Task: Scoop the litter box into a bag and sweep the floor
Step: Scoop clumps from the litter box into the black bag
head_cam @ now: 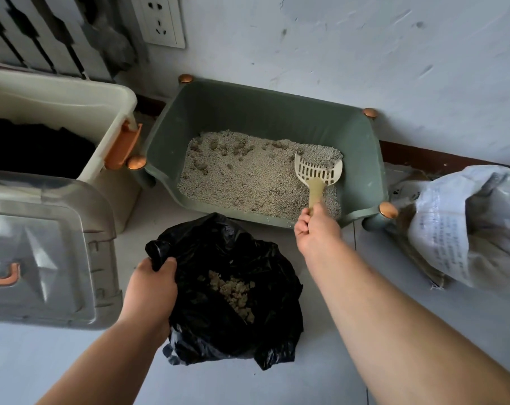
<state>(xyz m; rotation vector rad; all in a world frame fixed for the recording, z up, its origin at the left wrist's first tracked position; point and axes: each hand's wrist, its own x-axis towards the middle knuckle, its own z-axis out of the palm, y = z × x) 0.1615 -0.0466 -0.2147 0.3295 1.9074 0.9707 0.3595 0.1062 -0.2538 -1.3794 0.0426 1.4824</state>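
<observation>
A green litter box (247, 112) with copper knobs stands against the wall, holding pale grey litter (242, 176) with several dark clumps at its back left. My right hand (316, 226) grips the handle of a cream slotted scoop (318, 171), whose head is dug into the litter at the box's right side. In front of the box a black plastic bag (212, 325) lies open on the floor, with a pile of scooped clumps (236, 290) inside. My left hand (151, 287) clutches the bag's left rim and holds it open.
A white storage bin (72, 103) with an orange latch stands to the left of the box, with dark contents inside. Nearer me sits a clear lidded bin (43, 249). A crumpled white sack (470, 223) lies at the right. A wall socket (160, 19) is above.
</observation>
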